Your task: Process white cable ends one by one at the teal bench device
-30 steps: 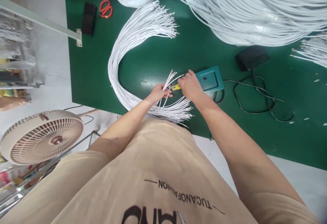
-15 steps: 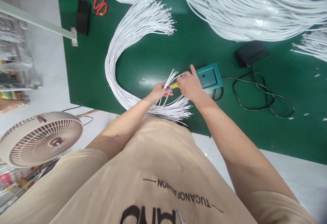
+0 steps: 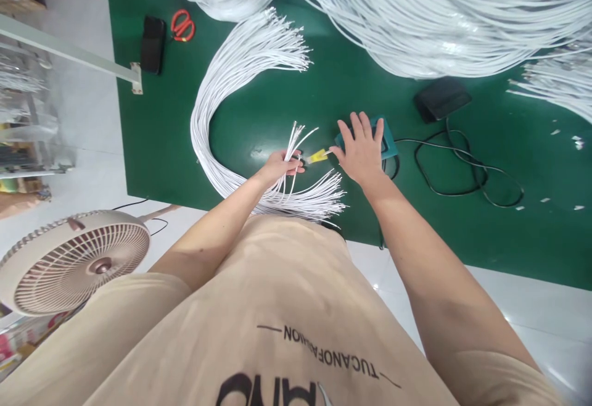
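In the head view, my left hand (image 3: 279, 168) is closed around several white cables (image 3: 291, 144), whose loose ends fan out above its fingers. My right hand (image 3: 363, 150) lies spread over a teal device (image 3: 389, 140), hiding much of it. Between the two hands is a small yellow piece (image 3: 317, 157); its kind is unclear, and its right end comes close to my right thumb. A thick bundle of white cables (image 3: 203, 103) curves in a C on the green table (image 3: 259, 110), its lower ends lying below my hands.
Big coils of white cable (image 3: 439, 17) fill the table's far side. A black box-like thing (image 3: 443, 99) with looped black cord (image 3: 462, 190) lies to the right. At left are red-handled scissors (image 3: 183, 26), a black phone-like object (image 3: 152, 45) and a fan (image 3: 78, 264).
My right hand has come away from the yellow piece, opened and spread over the teal device. My left hand still holds the cables, slightly farther left.
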Motion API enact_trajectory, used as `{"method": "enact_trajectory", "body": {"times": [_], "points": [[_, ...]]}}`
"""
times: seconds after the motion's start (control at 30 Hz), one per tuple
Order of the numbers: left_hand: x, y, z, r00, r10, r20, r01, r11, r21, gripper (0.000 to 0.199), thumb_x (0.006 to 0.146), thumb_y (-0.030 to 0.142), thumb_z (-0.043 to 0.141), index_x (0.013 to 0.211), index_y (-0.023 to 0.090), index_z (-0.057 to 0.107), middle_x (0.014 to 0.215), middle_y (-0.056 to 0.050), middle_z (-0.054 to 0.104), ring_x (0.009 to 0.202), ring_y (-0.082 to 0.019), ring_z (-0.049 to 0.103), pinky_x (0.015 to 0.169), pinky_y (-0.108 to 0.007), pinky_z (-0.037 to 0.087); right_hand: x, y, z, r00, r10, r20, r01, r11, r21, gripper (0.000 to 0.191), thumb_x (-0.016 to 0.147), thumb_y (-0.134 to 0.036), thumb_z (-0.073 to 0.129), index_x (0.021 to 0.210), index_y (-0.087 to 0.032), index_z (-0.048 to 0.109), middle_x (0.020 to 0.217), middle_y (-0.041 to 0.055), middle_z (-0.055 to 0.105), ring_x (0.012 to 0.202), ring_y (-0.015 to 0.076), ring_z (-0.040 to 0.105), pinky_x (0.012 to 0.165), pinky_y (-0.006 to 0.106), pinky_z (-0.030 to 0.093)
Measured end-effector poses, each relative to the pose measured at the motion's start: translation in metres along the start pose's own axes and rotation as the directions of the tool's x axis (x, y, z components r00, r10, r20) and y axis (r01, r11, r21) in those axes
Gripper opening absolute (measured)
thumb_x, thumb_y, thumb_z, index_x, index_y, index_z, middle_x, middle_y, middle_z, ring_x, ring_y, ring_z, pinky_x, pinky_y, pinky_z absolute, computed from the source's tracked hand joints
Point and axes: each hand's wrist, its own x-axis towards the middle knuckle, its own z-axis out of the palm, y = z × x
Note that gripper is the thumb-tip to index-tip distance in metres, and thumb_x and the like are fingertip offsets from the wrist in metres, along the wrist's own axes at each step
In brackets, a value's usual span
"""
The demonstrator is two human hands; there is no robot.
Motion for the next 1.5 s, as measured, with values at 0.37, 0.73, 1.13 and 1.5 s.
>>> {"method": "enact_trajectory", "body": {"times": [0.37,0.73,1.13,1.5], "points": [[-0.019,0.012,-0.017,0.987,0.018,0.161,-0.024,0.999,0.033,0.034,0.060,0.029,0.083,0.083,0.012,0.065,0.092,-0.005,0.067,0.086,-0.014,0.065,0.090,-0.035,0.047,0.000,0.025,-0.031,0.950,-0.193,0.245,0.245,0.948,-0.203,0.085,0.073,-0.036,0.072,0.148,-0.021,0.034,0.155,0.0160,0.027,0.141,0.0390,0.022,0.113,0.060,0.010],[-0.029,0.012,-0.016,0.989,-0.004,0.147,0.027,0.988,-0.151,0.038,0.060,0.019,0.084,0.093,0.010,0.067,0.080,-0.006,0.070,0.077,-0.012,0.067,0.082,-0.028,0.050,-0.005,-0.075,-0.031,0.960,0.256,0.116,-0.281,0.887,0.367,0.028,0.090,-0.035,0.047,0.089,-0.018,0.069,0.097,0.0125,0.067,0.098,0.0261,0.060,0.091,0.041,0.044],[-0.042,0.018,-0.036,0.972,0.225,-0.067,-0.234,0.940,-0.246,0.029,0.074,0.037,0.074,0.084,0.014,0.060,0.078,0.000,0.065,0.064,-0.005,0.058,0.061,-0.018,0.044,-0.007,-0.123,-0.005,0.865,0.349,0.361,-0.250,-0.325,0.912,0.032,0.076,-0.052,0.061,0.081,-0.022,0.051,0.068,-0.0028,0.065,0.048,0.0081,0.054,0.049,0.022,0.046],[-0.051,0.022,-0.035,0.958,0.264,0.115,-0.266,0.964,0.009,0.029,0.070,0.034,0.077,0.083,0.011,0.065,0.075,-0.004,0.066,0.071,-0.010,0.061,0.066,-0.021,0.045,-0.018,-0.150,0.012,0.808,0.507,0.302,-0.307,-0.076,0.949,0.020,0.071,-0.038,0.065,0.079,-0.020,0.060,0.067,-0.0041,0.064,0.054,0.0091,0.056,0.052,0.022,0.047]]}}
